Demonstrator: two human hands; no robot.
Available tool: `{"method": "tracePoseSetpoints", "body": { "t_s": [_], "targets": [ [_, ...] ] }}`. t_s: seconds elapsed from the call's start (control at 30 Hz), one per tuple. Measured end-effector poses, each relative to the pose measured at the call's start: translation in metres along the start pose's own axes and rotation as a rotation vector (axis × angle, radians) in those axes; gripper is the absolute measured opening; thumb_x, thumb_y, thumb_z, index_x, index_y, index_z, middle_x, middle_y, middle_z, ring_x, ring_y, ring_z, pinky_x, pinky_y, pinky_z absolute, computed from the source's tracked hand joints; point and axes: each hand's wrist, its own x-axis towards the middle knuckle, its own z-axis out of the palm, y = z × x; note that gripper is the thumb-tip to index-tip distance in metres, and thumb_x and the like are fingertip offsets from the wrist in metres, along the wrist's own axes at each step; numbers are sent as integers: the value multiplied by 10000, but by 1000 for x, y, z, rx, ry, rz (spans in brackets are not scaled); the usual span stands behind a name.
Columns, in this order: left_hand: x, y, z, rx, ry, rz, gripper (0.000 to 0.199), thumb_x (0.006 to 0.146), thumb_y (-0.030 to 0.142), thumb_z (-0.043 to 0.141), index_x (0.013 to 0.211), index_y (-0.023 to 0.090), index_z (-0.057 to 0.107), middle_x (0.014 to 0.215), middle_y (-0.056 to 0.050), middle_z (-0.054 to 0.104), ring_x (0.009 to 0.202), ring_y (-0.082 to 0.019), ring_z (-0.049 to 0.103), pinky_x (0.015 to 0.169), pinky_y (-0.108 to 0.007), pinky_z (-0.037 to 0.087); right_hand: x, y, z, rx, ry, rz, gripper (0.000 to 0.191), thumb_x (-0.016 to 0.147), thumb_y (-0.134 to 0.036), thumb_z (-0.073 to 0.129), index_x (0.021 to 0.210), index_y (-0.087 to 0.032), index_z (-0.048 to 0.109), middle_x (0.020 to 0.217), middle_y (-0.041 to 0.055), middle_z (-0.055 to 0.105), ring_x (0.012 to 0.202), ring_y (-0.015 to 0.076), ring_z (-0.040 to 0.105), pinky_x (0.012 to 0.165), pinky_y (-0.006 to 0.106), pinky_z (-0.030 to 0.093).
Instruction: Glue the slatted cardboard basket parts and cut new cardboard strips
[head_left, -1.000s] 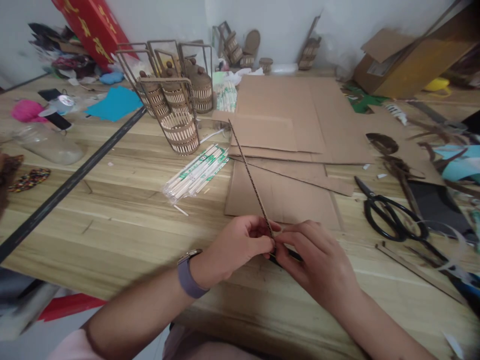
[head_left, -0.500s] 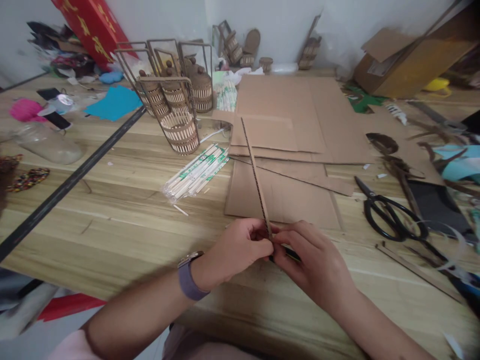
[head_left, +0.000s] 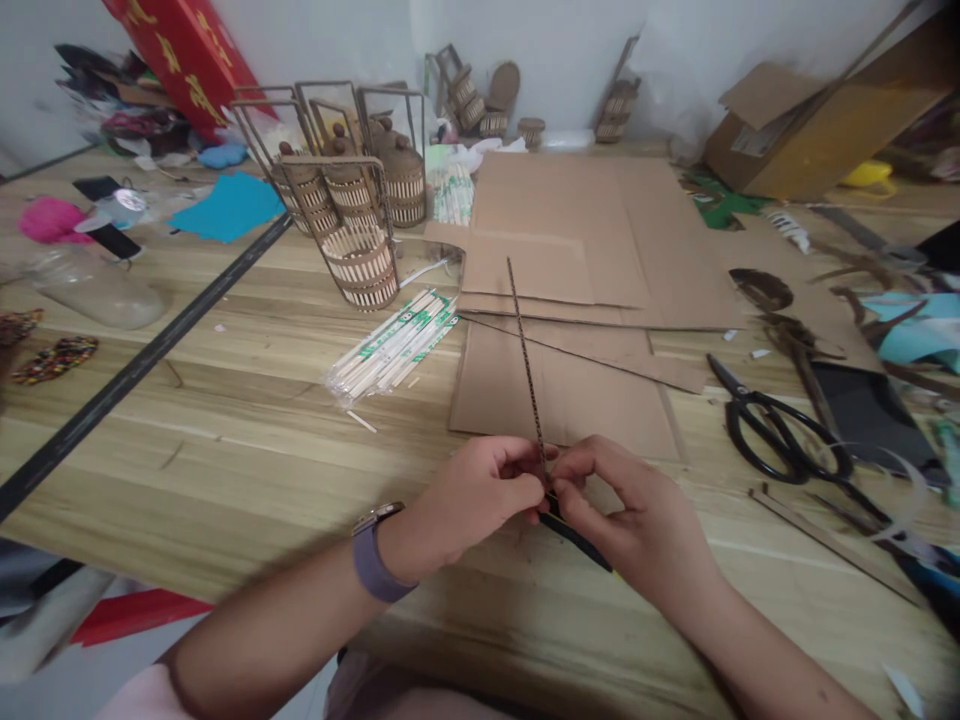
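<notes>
A narrow cardboard strip stands up and away from me, its corrugated edge showing. My left hand, with a watch on its wrist, is closed around the strip's near end. My right hand is closed too, its thumb and fingertips pinching the same end just beside the left fingers. Under the right fingers a slim black tool with a bit of yellow slants down to the right; its front part is hidden by my hands. Beyond my hands lie flat cardboard sheets.
Black scissors and thin cardboard strips lie at right. Wrapped chopsticks lie left of the cardboard. Small handled baskets stand behind them. A glass jar lies far left, an open carton back right.
The strip has turned so its corrugated edge faces me, and its far tip has moved right and slightly nearer. My right fingers have shifted, leaving more of the black tool showing.
</notes>
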Motion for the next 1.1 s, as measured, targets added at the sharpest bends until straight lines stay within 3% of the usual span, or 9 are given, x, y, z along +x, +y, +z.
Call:
{"method": "tracePoseSetpoints", "body": {
  "t_s": [0.33,0.47,0.67,0.83,0.97,1.1],
  "targets": [
    [-4,12,0,2,-56,8,107,739,253,570,721,157,615,665,20,561,599,-92,506,579,-222,426,2,-1,-2,-26,2,-46,159,827,-147,558,711,-247,600,651,-21,659,587,130,642,542,227,509],
    [-3,10,-1,1,-34,-7,107,722,239,570,721,148,626,645,29,552,562,-74,483,547,-210,402,0,-1,-1,-60,1,-96,170,830,-125,555,731,-249,617,699,-5,676,647,146,666,572,247,520],
    [2,2,-2,-54,27,-19,247,661,198,596,879,118,681,677,14,587,604,-100,544,546,-220,428,-2,3,2,-159,2,-185,183,869,-133,543,762,-260,620,721,8,682,722,184,699,623,301,529],
    [4,-3,-4,-26,18,19,146,677,194,587,797,138,649,656,19,589,572,-90,540,539,-215,431,-3,4,3,-174,27,-222,168,862,-119,557,764,-247,603,705,-8,665,697,165,676,609,283,506],
    [0,-3,-2,84,89,74,144,760,239,635,868,144,650,679,26,594,590,-100,559,546,-223,435,-1,3,2,-128,78,-133,154,846,-132,576,749,-250,593,683,-21,651,636,143,637,574,257,486],
    [-3,-2,0,43,101,100,333,760,327,739,1017,134,650,788,8,624,665,-110,584,590,-230,462,-1,3,2,138,130,109,115,837,-203,582,732,-250,590,640,-28,624,570,128,597,526,233,479]
  ]
}}
